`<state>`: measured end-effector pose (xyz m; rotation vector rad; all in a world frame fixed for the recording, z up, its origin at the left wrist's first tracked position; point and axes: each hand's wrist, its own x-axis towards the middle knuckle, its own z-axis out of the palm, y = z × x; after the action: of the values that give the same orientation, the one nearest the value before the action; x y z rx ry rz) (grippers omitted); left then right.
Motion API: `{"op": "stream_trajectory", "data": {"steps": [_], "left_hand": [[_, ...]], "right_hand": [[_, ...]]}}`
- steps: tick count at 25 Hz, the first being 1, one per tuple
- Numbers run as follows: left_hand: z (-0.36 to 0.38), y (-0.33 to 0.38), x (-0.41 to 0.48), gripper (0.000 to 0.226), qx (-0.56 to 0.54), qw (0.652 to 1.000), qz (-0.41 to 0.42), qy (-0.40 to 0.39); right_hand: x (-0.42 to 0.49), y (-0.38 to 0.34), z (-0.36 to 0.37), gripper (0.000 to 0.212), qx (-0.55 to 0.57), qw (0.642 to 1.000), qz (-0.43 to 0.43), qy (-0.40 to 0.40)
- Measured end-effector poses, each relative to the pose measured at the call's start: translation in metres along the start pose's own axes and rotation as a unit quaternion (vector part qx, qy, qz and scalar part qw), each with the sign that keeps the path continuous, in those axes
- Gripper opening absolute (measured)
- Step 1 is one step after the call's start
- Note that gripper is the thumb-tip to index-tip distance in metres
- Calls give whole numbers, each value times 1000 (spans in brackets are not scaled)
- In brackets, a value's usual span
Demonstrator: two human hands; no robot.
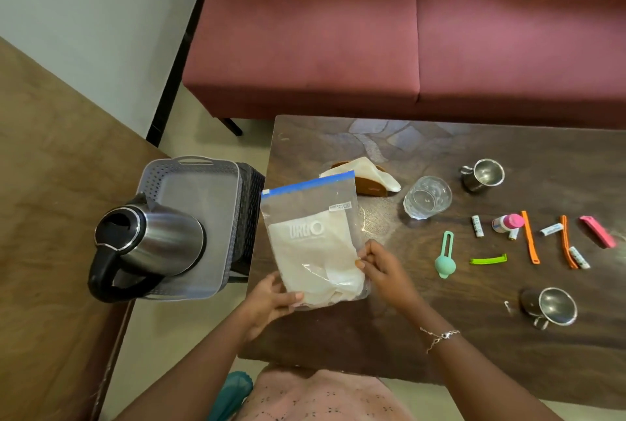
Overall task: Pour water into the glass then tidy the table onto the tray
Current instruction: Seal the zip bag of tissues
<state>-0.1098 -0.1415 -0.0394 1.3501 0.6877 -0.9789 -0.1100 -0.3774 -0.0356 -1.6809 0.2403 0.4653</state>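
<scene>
- "URGO", large white capitals, printed on the front of the clear zip bag [311,241].
- Small white label [340,206] near the same bag's blue seal: lettering too small to read.
- Blue print on the small white tubes [477,226]: too blurred to read.

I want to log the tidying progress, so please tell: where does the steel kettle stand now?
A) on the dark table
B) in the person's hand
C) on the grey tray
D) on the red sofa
C: the kettle stands on the grey tray, while the left hand and right hand hold the zip bag.
</scene>
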Motion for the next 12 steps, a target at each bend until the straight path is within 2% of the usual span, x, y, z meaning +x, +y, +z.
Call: {"op": "stream_trajectory", "data": {"steps": [3, 5, 6, 8, 9, 10, 12], "left_hand": [[16, 19, -13, 50, -9, 998, 59, -18], [27, 29, -22, 43, 1, 994, 114, 3], [33, 34, -27, 42, 5, 990, 141, 11], [43, 40, -35, 44, 10, 982, 188, 12], [48, 44, -41, 46, 11, 978, 210, 9], [53, 47, -46, 48, 15, 973, 230, 5], [62, 58, -57, 52, 14, 963, 269, -8]], "right_hand": [[-9, -29, -15, 21, 19, 998, -52, 19], [-16, -41, -26, 9, 30, 997, -69, 6], [-21, -47, -31, 20, 29, 997, -72, -14], [-27, -52, -39, 59, 16, 996, -73, -41], [-30, -56, -42, 69, 13, 996, -79, -33], [-32, -60, -45, 71, 19, 996, -91, -18], [-33, -65, -50, 58, 53, 991, -124, 27]]}}
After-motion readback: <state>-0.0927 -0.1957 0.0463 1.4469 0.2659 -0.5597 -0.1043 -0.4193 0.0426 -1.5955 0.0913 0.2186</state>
